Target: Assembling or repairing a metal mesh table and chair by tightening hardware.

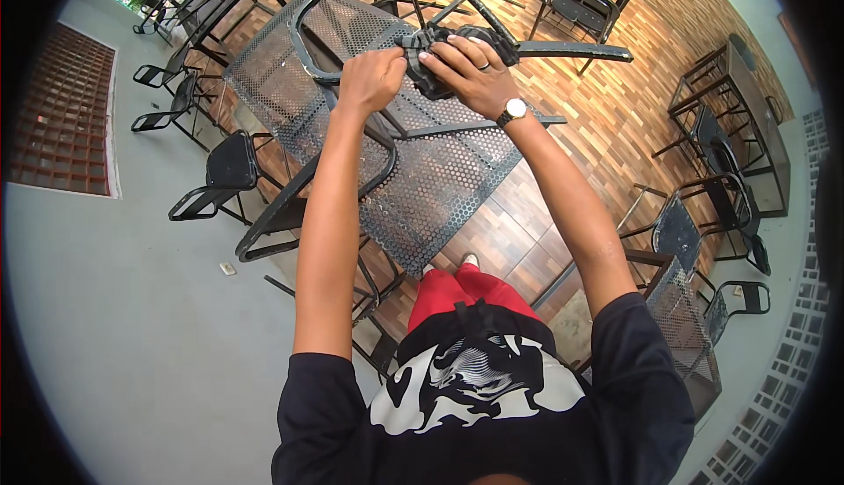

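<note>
A black metal chair, its paint chipped, lies upturned on a perforated metal table. My left hand is closed in a fist around the chair's tube, though the fingers' far side is hidden. Close to its right, my right hand presses a bunched dark cloth against the same part of the frame. The cloth wraps over the tube and hides it there. A ring and a wristwatch are on my right hand and wrist.
Black chairs line the left wall, near a red-brown lattice window. Another chair stands at the far side. More chairs and a dark table are on the right. The wood-patterned floor runs between them.
</note>
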Available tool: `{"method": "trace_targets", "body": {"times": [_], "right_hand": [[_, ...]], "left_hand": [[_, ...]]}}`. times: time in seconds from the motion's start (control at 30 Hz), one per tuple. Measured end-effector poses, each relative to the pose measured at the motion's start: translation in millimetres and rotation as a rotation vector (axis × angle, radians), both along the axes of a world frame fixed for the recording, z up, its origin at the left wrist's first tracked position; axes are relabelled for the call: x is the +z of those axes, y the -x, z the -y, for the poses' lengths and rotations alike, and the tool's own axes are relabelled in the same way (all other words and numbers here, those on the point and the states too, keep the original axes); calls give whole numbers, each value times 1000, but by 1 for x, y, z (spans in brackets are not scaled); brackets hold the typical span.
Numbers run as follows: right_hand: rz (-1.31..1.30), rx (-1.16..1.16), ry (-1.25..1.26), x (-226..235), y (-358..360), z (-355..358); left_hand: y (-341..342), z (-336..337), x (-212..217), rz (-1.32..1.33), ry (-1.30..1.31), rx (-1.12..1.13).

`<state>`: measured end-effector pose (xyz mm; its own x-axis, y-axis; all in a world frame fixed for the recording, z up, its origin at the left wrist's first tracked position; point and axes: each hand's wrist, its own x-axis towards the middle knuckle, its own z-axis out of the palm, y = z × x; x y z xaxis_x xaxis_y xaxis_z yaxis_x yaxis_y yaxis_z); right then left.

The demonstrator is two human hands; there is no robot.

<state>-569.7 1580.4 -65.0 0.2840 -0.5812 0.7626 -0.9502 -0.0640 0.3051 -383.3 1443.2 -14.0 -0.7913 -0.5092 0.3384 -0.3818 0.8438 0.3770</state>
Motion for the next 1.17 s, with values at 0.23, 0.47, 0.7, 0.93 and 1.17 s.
{"method": "trace_targets", "body": {"times": [0.23,0.47,0.7,0.93,1.17], "right_hand": [[335,-140,145,16,-31,14],[185,26,53,23,-20,14],[386,-177,112,17,-38,18],[290,-108,-60,34,-30,16],[338,-248,-5,30,-28,9]], "left_hand": [[4,-5,-5,-113,28,19],[-3,1,-7,-72,-14,16],[13,-8,-5,-88,29,63],[3,1,-3,-112,-27,0],[10,-7,-5,-174,38,48]]}}
